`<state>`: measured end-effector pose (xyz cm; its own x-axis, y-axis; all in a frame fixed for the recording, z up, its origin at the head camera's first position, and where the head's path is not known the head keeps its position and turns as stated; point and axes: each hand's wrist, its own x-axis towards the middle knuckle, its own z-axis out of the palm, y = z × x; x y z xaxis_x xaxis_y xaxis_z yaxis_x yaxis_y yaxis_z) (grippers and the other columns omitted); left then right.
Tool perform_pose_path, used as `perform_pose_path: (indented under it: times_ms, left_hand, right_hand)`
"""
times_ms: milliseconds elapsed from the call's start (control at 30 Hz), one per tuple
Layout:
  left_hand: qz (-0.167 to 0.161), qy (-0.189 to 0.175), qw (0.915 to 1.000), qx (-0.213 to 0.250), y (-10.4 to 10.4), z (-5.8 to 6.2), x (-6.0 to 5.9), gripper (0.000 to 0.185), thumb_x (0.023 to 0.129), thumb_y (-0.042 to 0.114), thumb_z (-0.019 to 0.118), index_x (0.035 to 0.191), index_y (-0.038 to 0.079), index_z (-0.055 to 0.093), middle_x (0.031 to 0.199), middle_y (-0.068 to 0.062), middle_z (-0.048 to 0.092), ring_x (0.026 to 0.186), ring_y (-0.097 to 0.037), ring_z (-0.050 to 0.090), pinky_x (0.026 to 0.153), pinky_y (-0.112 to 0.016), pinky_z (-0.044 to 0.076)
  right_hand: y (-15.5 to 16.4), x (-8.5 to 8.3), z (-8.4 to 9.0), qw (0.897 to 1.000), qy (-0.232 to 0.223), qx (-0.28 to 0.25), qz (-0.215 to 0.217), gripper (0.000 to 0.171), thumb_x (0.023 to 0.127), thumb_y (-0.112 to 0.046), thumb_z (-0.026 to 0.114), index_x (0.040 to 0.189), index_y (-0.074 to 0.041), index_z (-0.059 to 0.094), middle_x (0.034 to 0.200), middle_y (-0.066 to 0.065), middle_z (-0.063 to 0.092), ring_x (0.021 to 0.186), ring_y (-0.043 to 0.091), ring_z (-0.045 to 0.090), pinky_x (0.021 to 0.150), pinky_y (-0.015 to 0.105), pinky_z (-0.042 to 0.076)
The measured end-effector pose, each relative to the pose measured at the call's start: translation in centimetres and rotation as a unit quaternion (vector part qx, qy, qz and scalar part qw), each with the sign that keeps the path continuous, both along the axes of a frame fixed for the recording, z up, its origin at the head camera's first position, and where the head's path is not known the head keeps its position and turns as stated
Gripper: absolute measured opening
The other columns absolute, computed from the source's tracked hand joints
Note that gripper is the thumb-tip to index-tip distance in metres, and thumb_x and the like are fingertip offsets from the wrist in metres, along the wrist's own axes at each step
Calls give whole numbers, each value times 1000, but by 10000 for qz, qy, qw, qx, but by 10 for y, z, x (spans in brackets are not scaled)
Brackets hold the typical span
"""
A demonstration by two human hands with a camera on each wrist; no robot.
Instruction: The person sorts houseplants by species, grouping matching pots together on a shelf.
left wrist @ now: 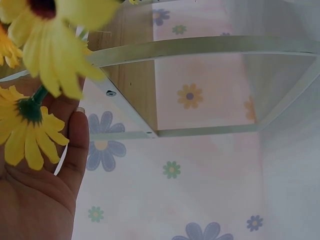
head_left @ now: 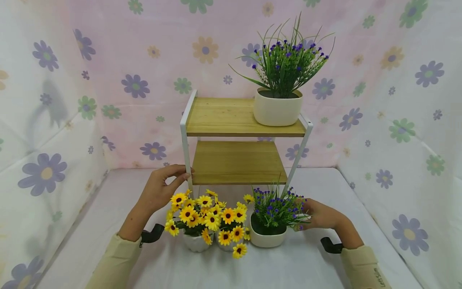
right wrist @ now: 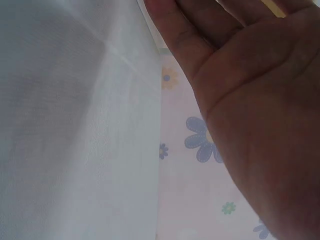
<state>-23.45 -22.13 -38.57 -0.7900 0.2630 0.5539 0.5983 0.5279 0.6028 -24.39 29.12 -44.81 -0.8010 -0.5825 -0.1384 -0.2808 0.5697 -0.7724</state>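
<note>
A two-tier wooden shelf (head_left: 236, 160) is standing on the table, the left hand (head_left: 159, 188) gripping its white front post. Sunflower pots (head_left: 205, 224) are sitting in front. The right hand (head_left: 319, 214), fingers relaxed, is touching the purple-flower pot (head_left: 267, 237) beside them.

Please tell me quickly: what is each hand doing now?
Left hand: fingers curled round the shelf leg, holding it.
Right hand: open, at the purple flower pot.
</note>
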Motion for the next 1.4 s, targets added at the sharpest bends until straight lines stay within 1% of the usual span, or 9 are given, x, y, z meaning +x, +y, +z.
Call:
perform_pose_path:
  times_ms: [100,233,333,433,567,667,833,1100,1400]
  left_hand:
    - [9,13,10000,5,0,0,0,21,104,8,69,122,13,79,114,3,79,105,-12,73,94,-31,59]
    - [27,21,10000,6,-1,0,0,21,104,8,69,121,13,79,114,2,79,105,-12,73,94,-32,59]
    - [47,18,10000,7,-1,0,0,21,104,8,69,122,13,79,114,2,79,105,-13,73,94,-34,59]
    - [66,6,10000,4,-1,1,0,21,104,8,69,122,13,79,115,2,79,105,-13,73,94,-37,59]
    - [53,10,10000,12,0,1,0,21,104,8,69,122,13,79,115,2,79,105,-13,73,93,-31,59]
    - [39,14,10000,19,0,1,0,21,104,7,69,122,12,79,114,2,79,104,-13,73,93,-32,59]
    - [14,-15,10000,28,0,1,0,21,104,8,68,122,12,79,115,1,79,105,-14,73,95,-46,61]
    - [7,-9,10000,28,0,-1,-1,22,104,8,69,122,14,79,114,2,79,104,-14,73,94,-34,59]
    - [20,-12,10000,29,-1,-2,-1,21,104,8,69,122,13,79,113,3,79,103,-13,73,94,-42,61]
  right_hand:
    - [-4,3,1,9998,22,209,-31,88,82,-30,94,149,7,50,126,18,65,111,32,62,88,45,56]
    - [-11,1,-2,9975,296,-54,640,78,84,-26,93,145,4,56,133,16,69,119,19,65,97,35,55]
    - [-15,-1,-9,9921,617,-134,1080,79,84,-23,92,148,2,55,143,13,65,131,9,57,108,31,49]
    - [-20,-1,-12,9897,709,49,1242,82,84,-24,92,151,3,52,148,15,61,136,14,55,111,34,46]
    - [-30,4,-11,9891,507,130,1379,78,85,-27,91,149,2,55,146,13,64,133,16,57,111,35,46]
    - [-37,6,-13,9885,470,48,1440,77,85,-27,92,148,0,56,145,11,64,132,12,56,111,35,46]
    - [-43,7,-18,9881,645,140,1388,76,85,-32,92,147,-4,56,143,7,64,126,11,56,110,39,46]
    - [-45,9,-17,9903,647,261,1202,76,84,-36,92,144,-5,58,140,5,66,122,11,57,107,42,48]
    - [-47,9,-18,9906,725,202,1145,79,84,-36,92,147,-6,55,144,6,63,133,20,55,114,52,43]
